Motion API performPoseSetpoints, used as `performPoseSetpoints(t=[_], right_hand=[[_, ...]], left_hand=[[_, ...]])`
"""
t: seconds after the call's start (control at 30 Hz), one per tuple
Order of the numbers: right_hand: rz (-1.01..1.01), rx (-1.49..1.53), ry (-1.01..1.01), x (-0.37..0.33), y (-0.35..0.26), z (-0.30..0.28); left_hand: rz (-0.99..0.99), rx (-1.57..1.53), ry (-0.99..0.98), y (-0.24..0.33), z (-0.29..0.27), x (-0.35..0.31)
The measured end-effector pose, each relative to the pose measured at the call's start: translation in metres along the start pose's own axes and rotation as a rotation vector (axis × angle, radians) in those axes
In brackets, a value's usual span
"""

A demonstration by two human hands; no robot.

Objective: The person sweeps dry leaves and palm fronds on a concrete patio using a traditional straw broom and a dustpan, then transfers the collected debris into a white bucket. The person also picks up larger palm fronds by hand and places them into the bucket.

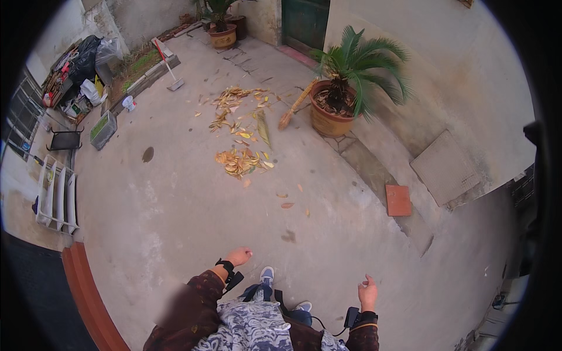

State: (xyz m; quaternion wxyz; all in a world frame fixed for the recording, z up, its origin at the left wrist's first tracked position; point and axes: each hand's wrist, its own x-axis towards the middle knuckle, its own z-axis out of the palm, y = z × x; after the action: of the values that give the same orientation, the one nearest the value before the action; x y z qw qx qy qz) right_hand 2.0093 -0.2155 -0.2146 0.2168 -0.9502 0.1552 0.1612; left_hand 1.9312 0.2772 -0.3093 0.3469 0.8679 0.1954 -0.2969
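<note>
My left hand (pixel 239 256) hangs over the concrete ground in front of me, its fingers curled in and no object visible in it. Lower right, my right hand (pixel 367 293) is held out with the fingers loosely bent and apart, holding nothing. Neither one touches anything. Ahead lies a heap of dry yellow-brown leaves (pixel 241 162), with a looser spread of leaves (pixel 225 120) beyond it. A straw broom (pixel 297 105) leans against a potted cycad (pixel 331 120) to the right of the leaves.
A long-handled dustpan (pixel 175 85) stands far left near a planting bed (pixel 143 65). Bagged clutter (pixel 88 61), a planter box (pixel 104 130) and a white rack (pixel 57 193) line the left wall. A red tile (pixel 398 200) lies on the right; another potted plant (pixel 223 38) stands behind.
</note>
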Motion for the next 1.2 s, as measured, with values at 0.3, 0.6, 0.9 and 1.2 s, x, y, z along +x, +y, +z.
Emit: performPoseSetpoints(t=[0.3,0.6,0.9,1.2], right_hand=[[-0.337,0.068,-0.113,0.169,-0.221,0.052],[-0.425,0.081,-0.369,0.348,-0.44,0.184],[-0.244,-0.132,-0.466,0.462,-0.6,0.338],[-0.157,-0.188,-0.466,0.555,-0.616,0.557]], left_hand=[[-0.294,-0.293,0.233,-0.071,-0.112,0.057],[-0.354,-0.401,0.276,-0.08,-0.153,0.149],[-0.376,-1.166,0.157,-0.079,-0.18,0.329],[-0.667,-1.683,-0.038,-0.072,-0.181,0.47]])
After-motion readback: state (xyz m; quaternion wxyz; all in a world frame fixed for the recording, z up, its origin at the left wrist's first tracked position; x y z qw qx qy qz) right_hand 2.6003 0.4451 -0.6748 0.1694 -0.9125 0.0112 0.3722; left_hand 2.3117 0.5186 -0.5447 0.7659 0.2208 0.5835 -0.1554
